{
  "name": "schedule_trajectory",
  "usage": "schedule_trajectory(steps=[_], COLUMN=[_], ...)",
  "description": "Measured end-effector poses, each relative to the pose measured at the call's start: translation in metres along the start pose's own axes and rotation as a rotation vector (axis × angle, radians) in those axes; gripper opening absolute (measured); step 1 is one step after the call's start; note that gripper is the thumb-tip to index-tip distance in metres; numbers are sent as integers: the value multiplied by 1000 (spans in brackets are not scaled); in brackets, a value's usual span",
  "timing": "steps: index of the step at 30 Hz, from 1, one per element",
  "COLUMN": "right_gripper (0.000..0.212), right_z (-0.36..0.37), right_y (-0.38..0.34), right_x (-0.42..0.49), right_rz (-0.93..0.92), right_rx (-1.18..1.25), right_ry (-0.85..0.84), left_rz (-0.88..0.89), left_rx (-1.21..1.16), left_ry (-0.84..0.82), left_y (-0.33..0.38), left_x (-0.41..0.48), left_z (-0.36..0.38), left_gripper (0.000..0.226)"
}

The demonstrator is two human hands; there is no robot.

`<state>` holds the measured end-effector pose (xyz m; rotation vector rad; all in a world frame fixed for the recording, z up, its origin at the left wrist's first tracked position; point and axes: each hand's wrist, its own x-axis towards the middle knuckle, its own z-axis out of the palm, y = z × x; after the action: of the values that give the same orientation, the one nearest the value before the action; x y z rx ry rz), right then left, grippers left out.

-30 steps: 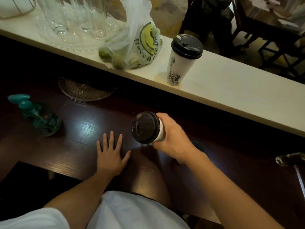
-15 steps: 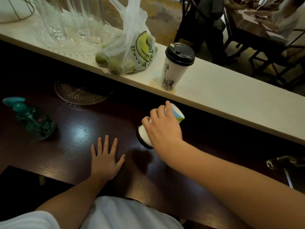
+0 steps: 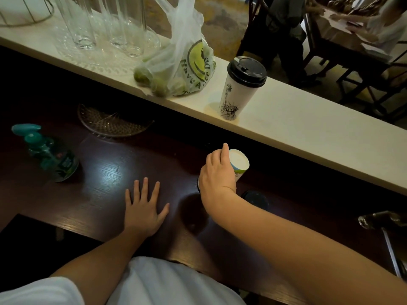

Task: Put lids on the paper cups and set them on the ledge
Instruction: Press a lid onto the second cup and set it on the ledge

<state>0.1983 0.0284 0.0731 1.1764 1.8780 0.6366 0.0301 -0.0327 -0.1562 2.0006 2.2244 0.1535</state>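
Paper is what my right hand (image 3: 218,175) is wrapped around: a cup (image 3: 239,164) held over the dark wooden counter (image 3: 110,168), tipped so its white base points away toward the ledge (image 3: 308,128). My fingers curl over its side and hide the mouth end; only a dark sliver shows there, so I judge the lid is on but cannot tell if it sits snug. My left hand (image 3: 144,205) lies flat on the counter, fingers spread, holding nothing. Before lifting, I should turn the cup upright and feel that the rim has clicked in all round. Then I'd grip lightly so the wall doesn't buckle, and set the base down flat beside the lidded cup (image 3: 239,93) already on the ledge, away from the plastic bag (image 3: 187,62) and back from the edge.
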Motion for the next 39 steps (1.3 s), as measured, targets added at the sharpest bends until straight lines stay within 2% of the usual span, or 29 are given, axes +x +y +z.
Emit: schedule_trajectory(steps=[6, 14, 22, 26, 29, 32, 39], right_gripper=[74, 64, 62, 74, 76, 76, 79], right_z=[8, 3, 4, 18, 31, 46, 79], right_y=[-3, 16, 57, 72, 74, 62, 15], right_x=[1, -9, -21, -14, -20, -26, -22], right_rz=[8, 29, 6, 34, 26, 30, 198], right_rx=[-1, 209, 822, 1354, 1796, 2128, 2521], right_ry=[-5, 36, 46, -22, 10, 47, 102], left_rz=[1, -4, -8, -13, -21, -25, -39], left_rx=[0, -26, -28, -15, -24, -13, 2], left_ry=[-11, -25, -43, -56, -77, -86, -149], left_y=[0, 1, 0, 0, 1, 0, 1], left_x=[1, 1, 1, 1, 1, 1, 5], left_z=[-1, -2, -2, -4, -6, -6, -8], left_gripper=[83, 84, 85, 85, 85, 85, 88])
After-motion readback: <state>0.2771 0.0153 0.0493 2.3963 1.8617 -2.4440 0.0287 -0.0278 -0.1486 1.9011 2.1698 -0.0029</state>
